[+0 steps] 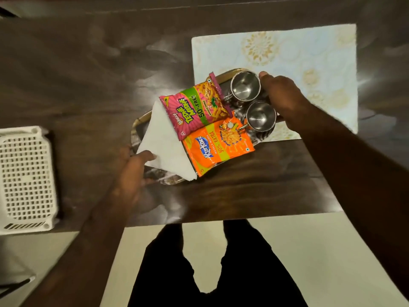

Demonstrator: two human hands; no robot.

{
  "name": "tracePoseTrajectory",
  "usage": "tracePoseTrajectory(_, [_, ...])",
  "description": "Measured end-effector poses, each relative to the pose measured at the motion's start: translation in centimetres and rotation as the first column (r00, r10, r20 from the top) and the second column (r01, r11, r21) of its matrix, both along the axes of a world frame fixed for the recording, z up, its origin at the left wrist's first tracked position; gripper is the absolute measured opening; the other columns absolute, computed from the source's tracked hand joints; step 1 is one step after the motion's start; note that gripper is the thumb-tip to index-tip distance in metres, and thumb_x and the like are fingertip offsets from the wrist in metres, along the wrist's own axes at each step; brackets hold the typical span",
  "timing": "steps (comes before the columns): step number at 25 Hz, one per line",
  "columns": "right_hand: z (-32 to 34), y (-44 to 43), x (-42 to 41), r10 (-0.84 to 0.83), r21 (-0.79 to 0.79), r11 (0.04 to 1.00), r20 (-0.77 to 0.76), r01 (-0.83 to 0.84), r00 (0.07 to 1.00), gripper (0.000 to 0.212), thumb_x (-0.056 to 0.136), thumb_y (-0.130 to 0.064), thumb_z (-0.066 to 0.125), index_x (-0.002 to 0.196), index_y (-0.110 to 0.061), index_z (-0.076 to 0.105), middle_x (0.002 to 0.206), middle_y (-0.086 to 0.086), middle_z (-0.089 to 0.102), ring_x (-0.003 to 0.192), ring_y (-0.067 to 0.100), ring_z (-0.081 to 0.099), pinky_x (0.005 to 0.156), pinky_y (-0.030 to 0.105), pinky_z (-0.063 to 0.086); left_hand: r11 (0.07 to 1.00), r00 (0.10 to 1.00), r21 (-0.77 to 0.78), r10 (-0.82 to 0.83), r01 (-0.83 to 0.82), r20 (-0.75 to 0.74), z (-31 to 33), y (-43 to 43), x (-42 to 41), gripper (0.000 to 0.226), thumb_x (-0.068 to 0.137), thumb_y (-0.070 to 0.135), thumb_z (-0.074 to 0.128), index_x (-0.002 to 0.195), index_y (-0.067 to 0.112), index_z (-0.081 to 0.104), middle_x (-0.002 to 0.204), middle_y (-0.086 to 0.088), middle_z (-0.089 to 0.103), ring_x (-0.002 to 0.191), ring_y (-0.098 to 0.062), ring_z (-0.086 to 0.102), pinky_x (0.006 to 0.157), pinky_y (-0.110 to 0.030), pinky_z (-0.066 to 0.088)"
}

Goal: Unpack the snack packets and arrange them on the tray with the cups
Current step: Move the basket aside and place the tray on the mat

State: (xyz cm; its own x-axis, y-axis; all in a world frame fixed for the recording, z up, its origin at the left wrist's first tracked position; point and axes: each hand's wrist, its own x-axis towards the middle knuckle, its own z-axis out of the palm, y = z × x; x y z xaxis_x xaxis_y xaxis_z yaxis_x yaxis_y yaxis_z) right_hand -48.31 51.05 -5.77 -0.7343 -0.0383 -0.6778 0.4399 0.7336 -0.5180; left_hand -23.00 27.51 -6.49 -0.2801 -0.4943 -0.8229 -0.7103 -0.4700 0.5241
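An oval tray with a gold rim sits tilted over the dark table, partly on a placemat. On it lie a pink snack packet, an orange snack packet, a folded white napkin and two steel cups. My left hand grips the tray's near left end, thumb on the napkin's corner. My right hand grips the tray's far right end beside the cups.
A white perforated plastic basket stands at the table's left edge. A pale blue patterned placemat lies under and beyond the tray. The table's front edge runs just above my legs.
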Motion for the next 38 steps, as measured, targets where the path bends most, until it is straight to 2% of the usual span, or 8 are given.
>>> tracePoseTrajectory(3, [-0.6,4.8,-3.1,-0.101,0.004,0.995,0.025,0.101,0.995,0.058,0.101,-0.060,0.045,0.122,-0.012,0.069,0.127,0.011,0.070,0.113,0.033,0.068,0.094,0.057,0.061,0.996,0.998,0.055,-0.067,0.066,0.010,-1.2,3.3,-4.9,0.017,0.089,0.010,0.058,0.092,0.026,0.060,0.095,0.000,0.068,0.073,-0.022,0.062,0.069,-0.036,0.054])
tracePoseTrajectory(6, [-1.5,8.6,-6.1,-0.182,-0.010,0.983,0.050,0.183,0.982,0.052,0.099,-0.057,0.046,0.121,-0.017,0.070,0.124,0.008,0.070,0.110,0.029,0.068,0.082,0.046,0.062,0.993,0.994,0.050,-0.104,0.102,0.025,-2.2,5.7,-9.4,0.014,0.088,0.014,0.061,0.092,0.028,0.061,0.096,0.003,0.070,0.081,-0.022,0.067,0.074,-0.040,0.057])
tracePoseTrajectory(13, [-3.5,12.8,-10.0,-0.303,-0.005,0.953,0.067,0.304,0.950,0.057,0.096,-0.062,0.048,0.123,-0.016,0.068,0.122,0.005,0.069,0.112,0.026,0.065,0.098,0.049,0.057,0.969,0.971,-0.064,-0.237,0.238,0.010,-3.5,7.3,-16.5,0.054,0.081,0.014,0.066,0.133,0.024,0.052,0.122,-0.002,0.066,0.105,-0.027,0.068,0.081,-0.052,0.062])
tracePoseTrajectory(18, [-4.2,14.0,-11.4,-0.296,-0.010,0.955,0.049,0.297,0.954,0.038,0.103,-0.054,0.045,0.087,-0.024,0.062,0.092,-0.004,0.062,0.093,0.019,0.059,0.067,0.032,0.044,0.950,0.958,-0.124,-0.285,0.286,0.029,-4.4,7.7,-19.5,0.055,0.081,0.013,0.068,0.133,0.025,0.054,0.121,0.000,0.065,0.106,-0.023,0.065,0.090,-0.051,0.059])
tracePoseTrajectory(23, [-4.8,14.8,-11.4,-0.267,-0.021,0.963,0.074,0.269,0.961,0.035,0.104,-0.044,0.045,0.119,-0.021,0.065,0.110,0.003,0.062,0.099,0.022,0.061,0.077,0.039,0.057,0.945,0.958,-0.160,-0.284,0.285,0.028,-5.3,8.0,-21.0,0.064,0.080,0.010,0.069,0.138,0.027,0.048,0.116,0.004,0.058,0.107,-0.023,0.061,0.088,-0.046,0.059])
tracePoseTrajectory(28, [-4.9,14.4,-12.0,-0.294,-0.030,0.955,0.057,0.296,0.954,0.035,0.104,-0.047,0.043,0.079,-0.027,0.058,0.100,0.004,0.065,0.096,0.023,0.064,0.079,0.042,0.055,0.941,0.957,-0.175,-0.291,0.289,0.016,-5.9,8.3,-21.0,0.071,0.079,0.007,0.069,0.143,0.027,0.042,0.112,0.007,0.056,0.110,-0.023,0.060,0.086,-0.044,0.059])
tracePoseTrajectory(31, [-4.6,14.2,-12.2,-0.350,-0.044,0.934,0.077,0.354,0.934,0.036,0.100,-0.055,0.046,0.085,-0.027,0.063,0.112,0.004,0.070,0.108,0.025,0.068,0.085,0.047,0.059,0.925,0.944,-0.201,-0.330,0.324,-0.001,-6.1,8.5,-20.8,0.073,0.080,0.008,0.070,0.144,0.025,0.041,0.112,0.007,0.057,0.105,-0.020,0.060,0.081,-0.039,0.059])
tracePoseTrajectory(38, [-5.0,15.1,-11.7,-0.306,-0.093,0.945,0.097,0.315,0.947,0.031,0.098,-0.051,0.050,0.111,-0.024,0.059,0.112,0.002,0.062,0.097,0.022,0.063,0.099,0.053,0.058,0.893,0.924,-0.263,-0.382,0.365,-0.014,-6.5,8.6,-20.5,0.073,0.082,0.010,0.070,0.147,0.024,0.041,0.099,0.020,0.053,0.091,-0.006,0.057,0.068,-0.028,0.054])
